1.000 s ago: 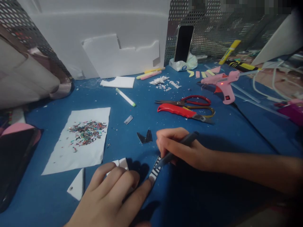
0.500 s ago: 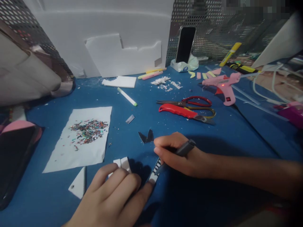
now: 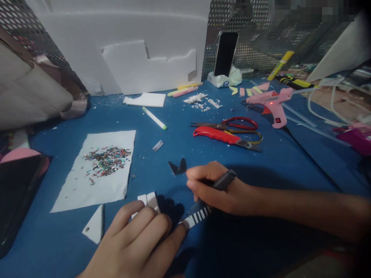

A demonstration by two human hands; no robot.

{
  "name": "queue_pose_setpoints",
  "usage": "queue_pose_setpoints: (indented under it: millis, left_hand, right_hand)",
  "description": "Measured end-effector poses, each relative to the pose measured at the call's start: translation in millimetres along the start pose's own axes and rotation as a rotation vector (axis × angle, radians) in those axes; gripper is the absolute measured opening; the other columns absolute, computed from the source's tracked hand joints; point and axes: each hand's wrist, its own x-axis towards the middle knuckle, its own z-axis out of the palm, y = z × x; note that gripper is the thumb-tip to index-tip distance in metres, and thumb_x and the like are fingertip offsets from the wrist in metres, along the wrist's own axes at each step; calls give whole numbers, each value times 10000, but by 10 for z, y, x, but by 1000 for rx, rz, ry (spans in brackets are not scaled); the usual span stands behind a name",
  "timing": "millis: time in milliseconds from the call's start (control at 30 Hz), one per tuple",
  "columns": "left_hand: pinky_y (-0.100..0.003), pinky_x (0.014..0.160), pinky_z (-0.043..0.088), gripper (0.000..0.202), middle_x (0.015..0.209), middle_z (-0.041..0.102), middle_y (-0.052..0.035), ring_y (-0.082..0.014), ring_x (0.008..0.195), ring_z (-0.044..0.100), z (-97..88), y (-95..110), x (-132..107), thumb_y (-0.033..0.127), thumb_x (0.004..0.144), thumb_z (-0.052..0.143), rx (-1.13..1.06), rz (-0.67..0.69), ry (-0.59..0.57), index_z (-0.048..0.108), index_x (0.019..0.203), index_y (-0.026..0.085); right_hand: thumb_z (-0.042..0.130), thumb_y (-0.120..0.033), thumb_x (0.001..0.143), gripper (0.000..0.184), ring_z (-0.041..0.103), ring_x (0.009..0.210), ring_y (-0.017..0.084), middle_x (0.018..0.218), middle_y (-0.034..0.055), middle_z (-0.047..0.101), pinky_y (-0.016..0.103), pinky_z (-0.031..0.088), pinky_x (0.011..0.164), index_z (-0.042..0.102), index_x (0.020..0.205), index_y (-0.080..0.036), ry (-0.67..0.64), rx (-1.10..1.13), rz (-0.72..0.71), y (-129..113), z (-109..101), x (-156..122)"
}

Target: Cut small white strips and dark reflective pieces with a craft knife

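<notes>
My right hand [image 3: 222, 189] is closed around a black marker [image 3: 226, 179], its tip pointing down-left at a small white strip with black stripes [image 3: 198, 218]. The near end of that strip is under the index finger of my left hand [image 3: 142, 239], whose other fingers are curled; its thumb is hidden. A folded white piece [image 3: 149, 200] lies just beyond my left knuckles. To their left is a white triangular piece with a small hole [image 3: 94, 227]. Past my right fingertips sits a small black V-shaped piece [image 3: 177, 167].
A white sheet [image 3: 68, 197] bears colourful glitter bits [image 3: 108, 160]. Scissors [image 3: 240, 122], a red-handled cutter [image 3: 217, 134] and a pink glue gun [image 3: 275, 102] with its cable lie to the right. A white marker [image 3: 155, 118] is behind. One phone [image 3: 17, 197] lies left; another phone [image 3: 226, 54] stands upright.
The striped strip has swung from steeply slanted to nearly level, its far end now toward the right under my right hand. The marker stays in my right hand.
</notes>
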Motion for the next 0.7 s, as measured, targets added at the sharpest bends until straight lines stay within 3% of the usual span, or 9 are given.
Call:
queue_pose_setpoints:
  millis: [200,400,500,700]
  left_hand:
    - [-388,863,313,447,804,553,-17,-168,772,471,-15,9,5,434,981,283,21,-1,-3,666,1058,217]
    - [-326,766,373,299,640,470,26,-131,641,443,-41,18,107,127,919,415,55,110,66,682,937,258]
    - [-316,755,381,334,612,466,37,-126,610,448,-44,29,90,72,913,387,93,168,35,673,979,231]
    - [-342,797,374,389,696,554,13,-152,710,513,-28,91,5,78,941,306,191,123,-62,637,1087,222]
  right_hand:
    - [433,-250,932,328,427,529,77,566,-27,456,214,313,481,453,622,-147,35,52,-18,-23,-5,-17]
    - [440,-202,915,304,453,541,71,603,-17,477,196,351,494,468,620,-138,170,176,-67,-21,-15,-39]
    - [435,-202,918,303,447,543,73,611,-13,481,197,356,489,468,623,-139,180,209,-80,-5,-20,-50]
    - [433,-212,931,306,450,553,74,624,-12,486,199,362,496,479,638,-139,196,217,-99,18,-39,-45]
